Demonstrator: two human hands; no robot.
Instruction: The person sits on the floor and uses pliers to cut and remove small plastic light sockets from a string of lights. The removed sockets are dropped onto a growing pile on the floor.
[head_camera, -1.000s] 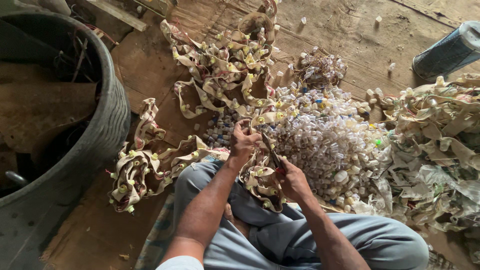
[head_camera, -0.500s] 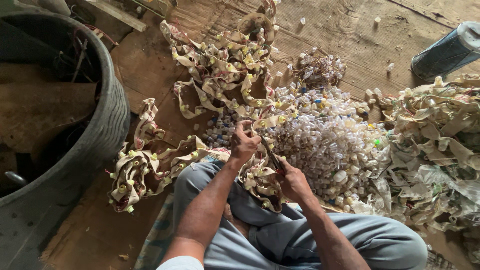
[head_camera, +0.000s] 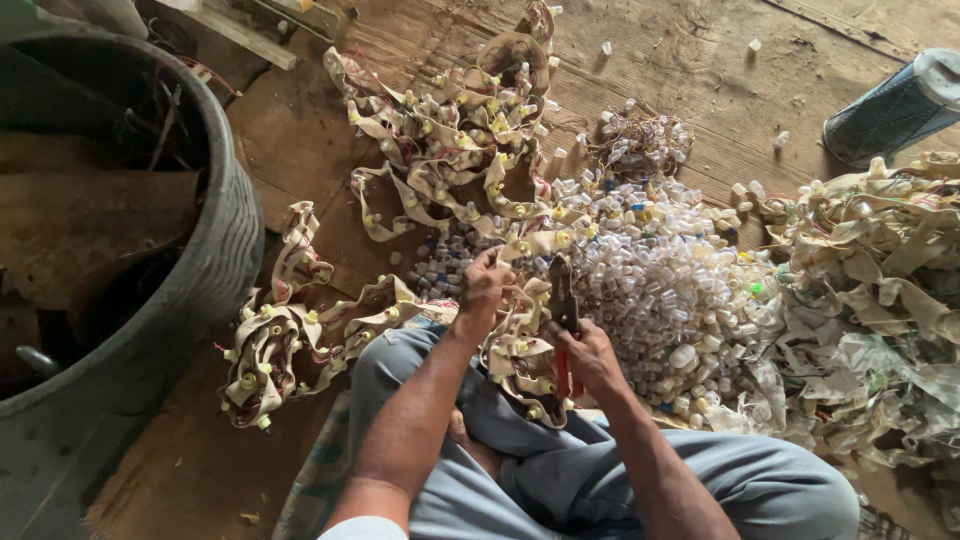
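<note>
The person sits cross-legged on a plank floor (head_camera: 700, 60). The left hand (head_camera: 485, 285) is clenched on a beige strip (head_camera: 525, 345) studded with small yellow caps, pinching it just above the lap. The right hand (head_camera: 590, 355) is closed round the red handles of pliers (head_camera: 562, 300), whose dark nose points up at the strip beside the left fingers.

The strip looks light, limp and floppy, likely cloth or thin plastic; it sags in loops, so it is best held close to a cap, where the hard bit gives purchase. The caps look small, stiff and easy to drop.

Counts: one pair of pliers, one dark tub (head_camera: 215, 270) at the left, one blue cylinder (head_camera: 895, 105) at top right. Strips lie in about three tangles on the floor, plus a paler heap (head_camera: 880, 260) at the right. Loose clear caps (head_camera: 670, 290) are a pile too many to count
</note>
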